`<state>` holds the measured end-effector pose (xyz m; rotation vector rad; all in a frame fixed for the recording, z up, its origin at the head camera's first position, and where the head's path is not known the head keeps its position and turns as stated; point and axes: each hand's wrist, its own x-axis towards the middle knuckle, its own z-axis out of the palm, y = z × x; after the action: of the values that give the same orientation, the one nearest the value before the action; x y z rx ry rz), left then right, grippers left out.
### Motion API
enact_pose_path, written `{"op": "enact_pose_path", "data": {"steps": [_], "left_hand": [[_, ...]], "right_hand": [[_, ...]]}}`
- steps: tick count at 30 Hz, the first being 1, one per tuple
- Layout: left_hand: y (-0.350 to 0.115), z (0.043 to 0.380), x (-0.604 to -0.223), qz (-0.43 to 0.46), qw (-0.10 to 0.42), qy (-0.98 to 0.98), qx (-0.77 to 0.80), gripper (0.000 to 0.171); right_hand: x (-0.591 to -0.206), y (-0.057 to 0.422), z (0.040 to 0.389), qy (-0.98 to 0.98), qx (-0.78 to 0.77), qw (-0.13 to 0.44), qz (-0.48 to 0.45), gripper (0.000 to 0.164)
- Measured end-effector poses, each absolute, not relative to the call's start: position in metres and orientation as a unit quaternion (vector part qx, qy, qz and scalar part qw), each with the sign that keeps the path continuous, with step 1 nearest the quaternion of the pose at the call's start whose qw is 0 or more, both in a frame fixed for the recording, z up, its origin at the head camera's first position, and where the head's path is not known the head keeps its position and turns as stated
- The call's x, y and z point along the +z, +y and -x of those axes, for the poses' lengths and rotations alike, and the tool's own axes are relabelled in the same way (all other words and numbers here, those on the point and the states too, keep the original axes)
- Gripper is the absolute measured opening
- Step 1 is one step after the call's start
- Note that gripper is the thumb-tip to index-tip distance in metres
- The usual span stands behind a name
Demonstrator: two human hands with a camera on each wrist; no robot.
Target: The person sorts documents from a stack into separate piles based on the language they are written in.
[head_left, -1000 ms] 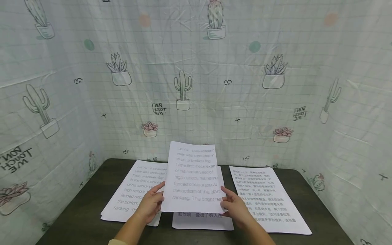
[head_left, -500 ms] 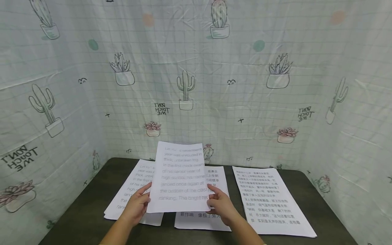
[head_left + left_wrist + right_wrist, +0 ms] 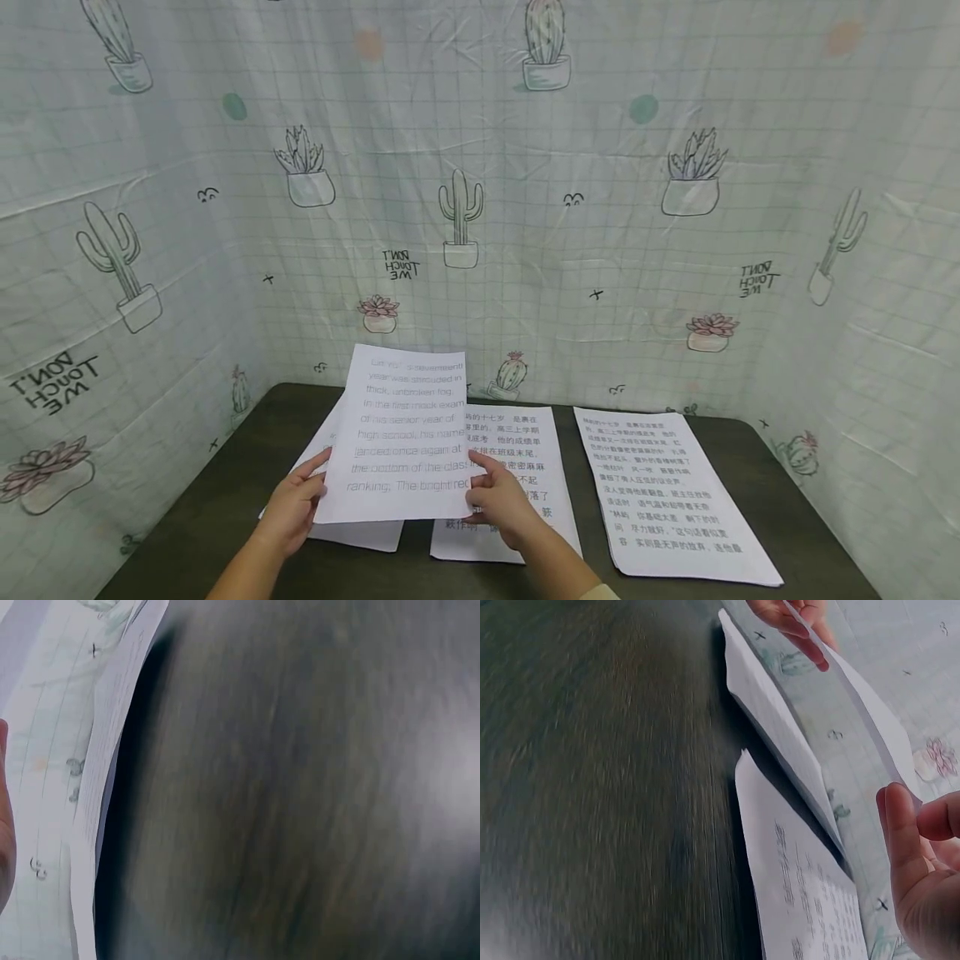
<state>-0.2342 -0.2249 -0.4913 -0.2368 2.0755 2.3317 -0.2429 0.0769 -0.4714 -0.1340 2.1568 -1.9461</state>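
Both hands hold up a sheet of paper (image 3: 401, 433) printed with large English text, tilted toward the camera. The left hand (image 3: 295, 502) pinches its left edge low down. At the opposite edge the right hand (image 3: 502, 502) pinches with thumb and fingers, as the right wrist view also shows on the paper (image 3: 870, 712). Behind and below the held sheet lies the left paper stack (image 3: 367, 535), mostly hidden by it. A middle stack (image 3: 517, 442) with Chinese text lies partly behind the right hand. In the left wrist view only an edge of the left hand (image 3: 6, 825) shows.
A third stack (image 3: 675, 492) of Chinese-text pages lies at the right of the dark table (image 3: 600, 579). A pale curtain (image 3: 570, 250) printed with cacti surrounds the table at the back and sides.
The two hands have carried the English sheet leftward, from over the middle stack to over the left stack. More of the middle stack now shows. The camera view has shifted slightly.
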Motion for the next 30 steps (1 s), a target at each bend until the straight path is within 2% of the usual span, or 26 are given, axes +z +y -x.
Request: {"op": "enact_pose_path", "data": {"steps": [21,30], "left_hand": [[-0.277,0.231,-0.489,0.125,-0.012,0.703,0.7,0.056],[-0.29,0.233,-0.49,0.146,0.0,0.716,0.682,0.052]], "right_hand": [[-0.473,0.019,0.24,0.717,-0.681,0.134,0.06,0.073],[-0.48,0.0,0.237,0.711,-0.689,0.133,0.045,0.072]]}}
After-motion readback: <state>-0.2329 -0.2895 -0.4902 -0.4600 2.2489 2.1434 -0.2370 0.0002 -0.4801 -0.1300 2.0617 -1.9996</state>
